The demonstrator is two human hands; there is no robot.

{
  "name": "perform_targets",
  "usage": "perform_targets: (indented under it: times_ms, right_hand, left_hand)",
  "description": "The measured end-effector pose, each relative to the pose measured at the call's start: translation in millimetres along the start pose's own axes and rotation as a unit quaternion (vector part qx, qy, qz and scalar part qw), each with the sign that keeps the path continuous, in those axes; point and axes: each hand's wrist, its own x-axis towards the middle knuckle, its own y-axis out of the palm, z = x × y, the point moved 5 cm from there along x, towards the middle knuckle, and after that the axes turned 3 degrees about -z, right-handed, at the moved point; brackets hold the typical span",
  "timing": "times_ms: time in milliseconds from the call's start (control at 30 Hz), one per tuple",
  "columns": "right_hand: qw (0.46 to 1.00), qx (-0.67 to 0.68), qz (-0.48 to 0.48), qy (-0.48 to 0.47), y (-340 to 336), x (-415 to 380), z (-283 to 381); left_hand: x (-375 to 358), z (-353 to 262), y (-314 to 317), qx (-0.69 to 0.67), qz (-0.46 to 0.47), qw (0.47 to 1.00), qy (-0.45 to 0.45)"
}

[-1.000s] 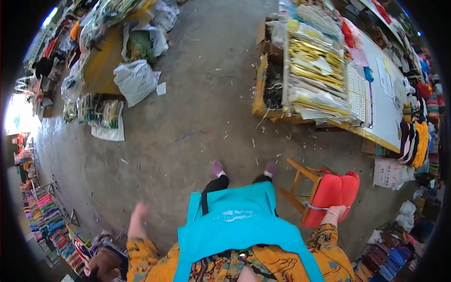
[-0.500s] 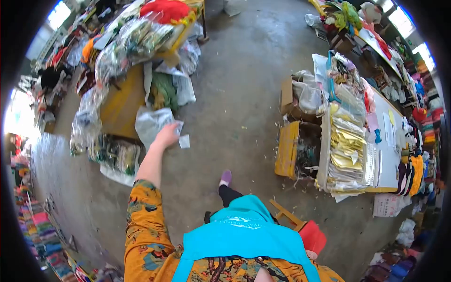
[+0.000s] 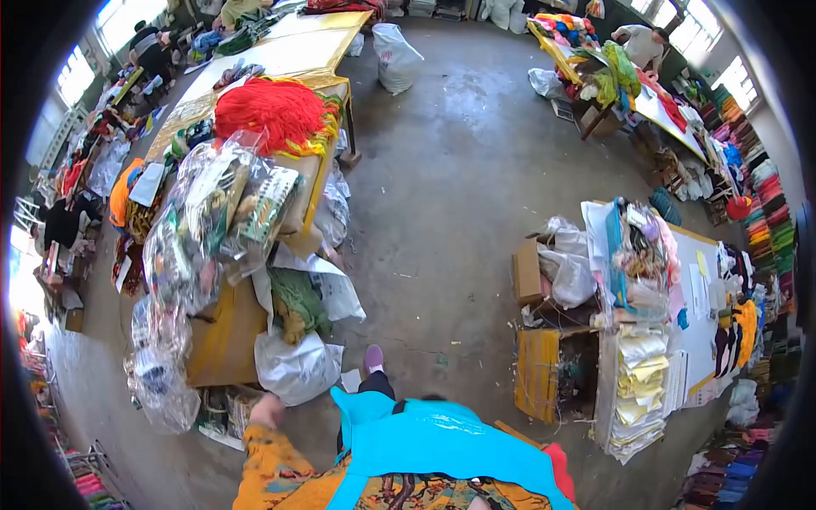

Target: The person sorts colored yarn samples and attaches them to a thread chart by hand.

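Observation:
My left hand [image 3: 268,412] is low on the left, smeared by motion. Its fingers cannot be made out, and nothing is plainly seen in it. Just beyond it, to the right, a white plastic sack [image 3: 299,367] stands on the floor. Behind that, an open white bag holds green yarn [image 3: 299,297]. Clear bags of yarn [image 3: 223,416] lie beside my hand, under a tilted brown board [image 3: 228,336]. A small white paper [image 3: 350,380] lies on the floor near my foot. My right hand is not in view.
A long table [image 3: 319,85] on the left carries red yarn [image 3: 272,115] and clear plastic bags [image 3: 191,212]. To the right stands a table [image 3: 699,319] with stacked yellow papers [image 3: 639,374] and a cardboard box [image 3: 525,274]. A person [image 3: 643,47] is far right; a red stool [image 3: 557,467] is beside me.
My left hand has drawn back towards me from the white sack. The view has tilted up, showing more of the far room. My foot now shows farther left.

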Motion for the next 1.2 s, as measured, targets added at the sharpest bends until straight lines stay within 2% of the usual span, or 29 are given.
perform_targets:
  times_ms: [33,67,100,133,167,200,233,267,333,367,400,433,500,567,600,667,733,800,900,1000,1033,1067,1100,1133,1200]
  right_hand:
    - [1.000,0.018,0.000,0.011,18.3,-20.8,2.3]
    - [0.999,0.032,0.000,0.024,37.5,-42.9,4.2]
    - [0.998,0.047,0.002,0.033,57.8,-63.8,8.2]
    - [0.997,0.057,0.007,0.045,81.0,-84.6,13.3]
    - [0.996,0.067,0.008,0.056,103.2,-103.2,17.7]
    - [0.995,0.071,0.013,0.064,128.6,-118.4,22.7]
    - [0.994,0.072,0.011,0.076,152.9,-135.9,27.6]
    - [0.993,0.073,0.017,0.088,178.2,-151.9,33.1]
    - [0.993,0.083,0.035,0.072,240.5,-176.6,53.7]
    - [0.978,0.186,0.026,0.088,270.0,-189.7,65.7]
    - [0.973,0.206,0.025,0.102,298.1,-202.1,75.8]
    - [0.971,0.211,0.024,0.108,329.8,-212.5,88.8]
    - [0.966,0.222,0.025,0.129,388.8,-239.2,119.8]
    - [0.964,0.223,0.027,0.145,437.4,-264.1,148.5]
    - [0.962,0.224,0.026,0.151,461.4,-275.3,161.9]
    - [0.961,0.224,0.027,0.160,507.6,-297.8,189.0]
    - [0.959,0.224,0.027,0.170,556.9,-320.3,209.7]
    - [0.957,0.227,0.021,0.181,607.7,-344.7,228.1]
    - [0.951,0.236,0.003,0.199,681.8,-385.8,249.0]
    - [0.948,0.244,-0.017,0.205,756.6,-433.9,276.8]
    - [0.946,0.252,-0.023,0.204,778.9,-450.0,292.2]
    - [0.946,0.252,-0.029,0.203,797.1,-460.7,305.1]
    - [0.945,0.253,-0.034,0.202,820.3,-471.4,321.0]
    - [0.946,0.254,-0.037,0.200,844.3,-481.8,336.8]
    - [0.944,0.259,-0.047,0.201,891.4,-501.7,370.5]
  left_hand:
    - [82.2,14.2,-15.8,0.056,-0.060,0.992,-0.094]
    - [156.8,-3.1,-55.9,0.044,-0.073,0.993,-0.087]
    - [233.6,-46.3,-112.2,0.033,-0.086,0.993,-0.079]
    - [280.3,-111.0,-168.0,0.186,-0.157,0.957,0.159]
    - [331.2,-162.9,-223.9,-0.140,-0.067,0.987,-0.032]
    - [336.4,-256.6,-304.8,-0.084,-0.181,0.976,0.082]
    - [395.4,-289.2,-341.9,-0.043,-0.101,0.989,0.096]
    - [431.7,-324.8,-386.1,-0.070,-0.195,0.963,0.172]
    - [489.7,-381.6,-467.0,-0.067,-0.256,0.925,0.273]
    - [510.6,-397.7,-503.9,-0.101,-0.245,0.929,0.258]
    - [527.6,-409.1,-535.9,-0.133,-0.232,0.933,0.242]
    - [553.3,-402.0,-560.2,-0.124,-0.250,0.928,0.248]
    - [603.4,-359.8,-590.4,-0.075,-0.265,0.943,0.186]
    - [641.4,-298.9,-596.7,-0.133,-0.215,0.963,0.096]
    - [633.7,-290.0,-604.9,-0.107,-0.206,0.970,0.077]
    - [645.7,-243.9,-597.5,-0.176,-0.170,0.969,0.013]
    - [642.1,-227.0,-606.9,-0.146,-0.118,0.982,-0.027]
    - [650.0,-202.7,-610.3,-0.280,-0.094,0.950,-0.103]
    - [675.3,-216.9,-662.4,-0.349,-0.047,0.918,-0.181]
    - [747.7,-212.1,-735.1,-0.355,-0.067,0.921,-0.145]
    - [792.2,-185.4,-750.0,-0.337,-0.096,0.935,-0.057]
    - [811.1,-202.9,-790.9,-0.262,-0.085,0.957,-0.096]
    - [842.2,-213.2,-827.2,-0.232,-0.146,0.962,-0.017]
    - [868.2,-216.4,-858.0,-0.240,-0.175,0.955,-0.020]
    - [906.8,-260.2,-932.8,-0.239,-0.204,0.949,-0.010]
